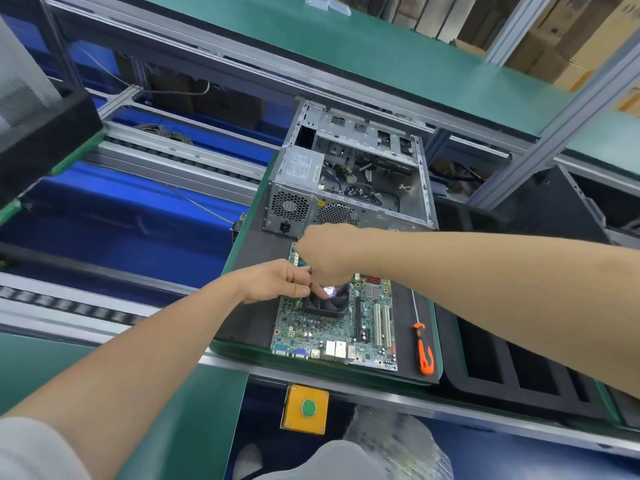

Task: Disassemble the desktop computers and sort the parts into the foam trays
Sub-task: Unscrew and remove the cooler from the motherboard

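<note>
Computer case [349,174]: stands open at the far edge of the table [256,237].
Done so far: the motherboard [332,330] is out of the case and lies flat at the near edge of the table.
Step in hand: by the look of it, freeing the fan [327,303], which is still mounted on the motherboard.
Left hand [277,282]: thumb and fingers pinched together at the fan's left corner.
Right hand [329,251]: curled over the far side of the fan with the fingers hidden beneath, so I cannot tell what it grips.
Still in the case: the power supply [298,188] in the near left corner, and loose cables on the floor of the case.
Left to do: probably strip the fan, pull the power supply and cables, then sort everything, since no part shows in the right-hand tray yet.
Foam tray [502,398]: black, just past the right edge of the table. The compartments in view hold nothing.
Second foam tray [52,133]: well apart, beyond the far left corner. It holds something pale, too blurred to name.
Screwdriver [423,348]: orange handle, lies loose near the right near corner, just beside the motherboard.
</note>
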`<state>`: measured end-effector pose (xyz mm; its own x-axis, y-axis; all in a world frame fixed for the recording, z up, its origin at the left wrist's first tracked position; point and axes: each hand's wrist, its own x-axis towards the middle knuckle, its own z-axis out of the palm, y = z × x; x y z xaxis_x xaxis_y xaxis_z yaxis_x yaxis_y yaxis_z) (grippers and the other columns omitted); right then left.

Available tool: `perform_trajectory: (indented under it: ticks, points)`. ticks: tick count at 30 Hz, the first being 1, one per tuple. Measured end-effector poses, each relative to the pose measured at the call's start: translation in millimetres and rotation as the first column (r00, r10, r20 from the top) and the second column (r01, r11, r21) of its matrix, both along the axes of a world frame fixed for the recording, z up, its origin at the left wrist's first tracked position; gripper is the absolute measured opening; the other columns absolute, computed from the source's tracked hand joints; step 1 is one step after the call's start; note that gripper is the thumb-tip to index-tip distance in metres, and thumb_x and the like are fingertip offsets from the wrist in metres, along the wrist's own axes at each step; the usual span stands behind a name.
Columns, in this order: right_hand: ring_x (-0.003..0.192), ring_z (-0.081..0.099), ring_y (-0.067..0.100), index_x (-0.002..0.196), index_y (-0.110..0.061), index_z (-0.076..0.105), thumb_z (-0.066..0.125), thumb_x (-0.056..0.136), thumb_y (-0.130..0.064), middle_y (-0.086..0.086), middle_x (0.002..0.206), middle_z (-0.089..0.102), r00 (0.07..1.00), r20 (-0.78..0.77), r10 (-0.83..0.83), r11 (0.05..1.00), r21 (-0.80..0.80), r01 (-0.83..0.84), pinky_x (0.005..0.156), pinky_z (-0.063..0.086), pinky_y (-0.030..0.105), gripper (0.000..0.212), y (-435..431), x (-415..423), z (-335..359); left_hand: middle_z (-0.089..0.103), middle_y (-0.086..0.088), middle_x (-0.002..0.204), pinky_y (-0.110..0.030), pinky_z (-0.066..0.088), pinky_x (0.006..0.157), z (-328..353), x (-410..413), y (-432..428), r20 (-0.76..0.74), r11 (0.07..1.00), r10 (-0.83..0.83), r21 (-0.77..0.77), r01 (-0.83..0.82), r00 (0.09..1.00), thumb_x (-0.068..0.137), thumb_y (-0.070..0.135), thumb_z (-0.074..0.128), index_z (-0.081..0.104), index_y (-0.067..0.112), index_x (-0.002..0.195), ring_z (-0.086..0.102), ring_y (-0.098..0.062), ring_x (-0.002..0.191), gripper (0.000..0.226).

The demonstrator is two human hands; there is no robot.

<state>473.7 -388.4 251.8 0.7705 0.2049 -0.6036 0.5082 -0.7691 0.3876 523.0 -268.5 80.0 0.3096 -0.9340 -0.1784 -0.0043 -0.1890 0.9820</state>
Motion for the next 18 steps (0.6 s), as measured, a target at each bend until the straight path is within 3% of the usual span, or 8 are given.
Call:
perform_trajectory:
  ticks: [3, 6, 10, 12, 14, 18]
  points:
    - [0.053, 0.041, 0.015, 0.075, -0.018, 0.050, 0.076, 0.088, -0.024, -0.005, 0.068, 0.041, 0.972, 0.050, 0.228, 0.973, 0.013, -0.229, 0.051, 0.040, 0.030, 0.030, 1, -12, -4, 0.069, 0.014, 0.130, -0.020, 0.041, 0.104, 2, 1, 0, 0.000, 1.000, 0.013, 0.018, -0.013, 1.000, 0.103, 0.013, 0.059, 0.074, 0.026, 0.123, 0.058, -0.006, 0.127, 0.029]
    - [0.062, 0.049, 0.021, 0.073, -0.020, 0.054, 0.073, 0.089, -0.020, -0.005, 0.069, 0.046, 0.922, 0.069, 0.381, 0.924, 0.018, -0.383, 0.058, 0.043, 0.031, 0.025, 5, -17, -6, 0.070, 0.015, 0.129, -0.008, 0.044, 0.095, 8, -1, 2, -0.031, 0.999, 0.010, 0.032, -0.009, 0.999, 0.100, 0.010, 0.064, 0.073, 0.034, 0.122, 0.059, 0.000, 0.123, 0.033]
    - [0.063, 0.051, 0.021, 0.093, -0.022, 0.059, 0.067, 0.089, -0.021, -0.004, 0.070, 0.039, 0.944, 0.093, 0.317, 0.943, 0.081, -0.324, 0.052, 0.039, 0.030, 0.009, -4, -10, -1, 0.066, 0.025, 0.131, -0.014, 0.043, 0.103, 6, -5, 3, -0.083, 0.994, 0.108, 0.037, -0.106, 0.991, 0.092, 0.001, 0.073, 0.067, 0.049, 0.121, 0.053, 0.013, 0.126, 0.057]
    - [0.065, 0.052, 0.023, 0.088, -0.023, 0.052, 0.064, 0.089, -0.027, -0.003, 0.070, 0.041, 0.966, 0.134, 0.220, 0.960, 0.148, -0.239, 0.050, 0.035, 0.027, 0.013, -13, -2, 9, 0.066, 0.016, 0.135, -0.017, 0.042, 0.107, -1, -6, 5, -0.128, 0.980, 0.191, -0.031, -0.196, 0.973, 0.090, -0.013, 0.067, 0.068, 0.035, 0.127, 0.053, 0.003, 0.132, 0.061]
    - [0.064, 0.053, 0.023, 0.078, -0.017, 0.047, 0.067, 0.088, -0.029, -0.002, 0.069, 0.045, 0.979, 0.187, 0.087, 0.974, 0.188, -0.122, 0.050, 0.037, 0.026, 0.025, -23, 8, 20, 0.068, 0.013, 0.134, -0.022, 0.044, 0.109, -5, -8, 9, -0.096, 0.943, 0.322, -0.053, -0.327, 0.942, 0.089, -0.020, 0.061, 0.071, 0.032, 0.124, 0.056, -0.002, 0.131, 0.063]
    - [0.059, 0.049, 0.023, 0.063, -0.017, 0.043, 0.065, 0.083, -0.018, 0.001, 0.064, 0.049, 0.979, 0.184, -0.087, 0.969, 0.246, 0.040, 0.051, 0.037, 0.025, 0.030, -35, 22, 25, 0.075, 0.012, 0.119, -0.037, 0.057, 0.099, -12, -12, 6, 0.041, 0.851, 0.524, -0.033, -0.523, 0.850, 0.093, -0.006, 0.065, 0.071, 0.030, 0.124, 0.070, -0.008, 0.112, 0.048]
